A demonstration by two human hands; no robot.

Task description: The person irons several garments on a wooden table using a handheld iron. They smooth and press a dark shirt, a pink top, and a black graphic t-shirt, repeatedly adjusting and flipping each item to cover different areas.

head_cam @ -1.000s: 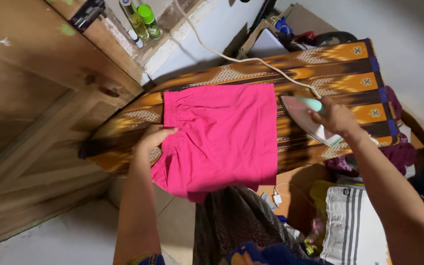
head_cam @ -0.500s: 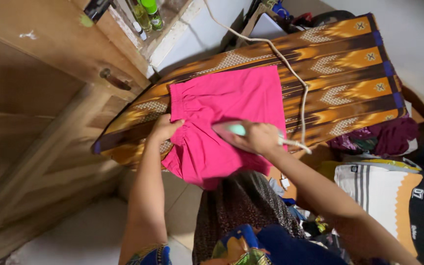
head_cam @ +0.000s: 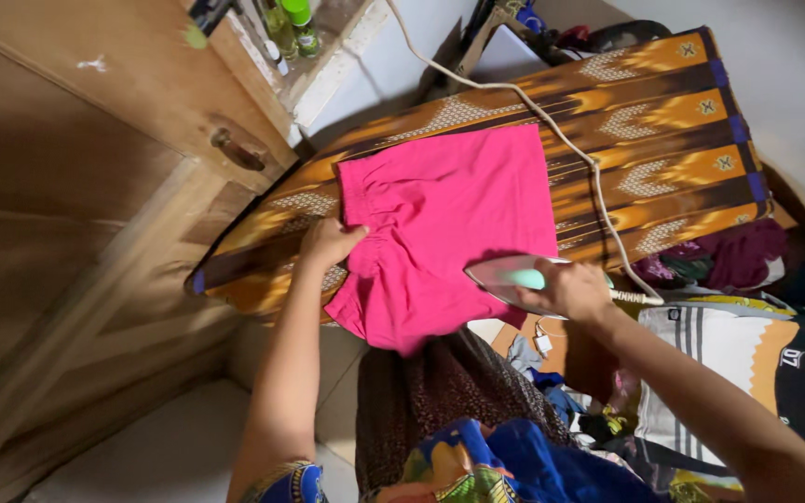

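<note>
The right hand [head_cam: 572,289], closed on a mint iron [head_cam: 514,278], has swung it back onto the pink shorts' [head_cam: 444,224] near-right edge on the patterned tabletop [head_cam: 663,140], while the left hand [head_cam: 326,244] apparently pins the waistband flat.

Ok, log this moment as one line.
left hand: pins bright pink cloth garment | right hand: grips pale green iron at garment's edge
</note>
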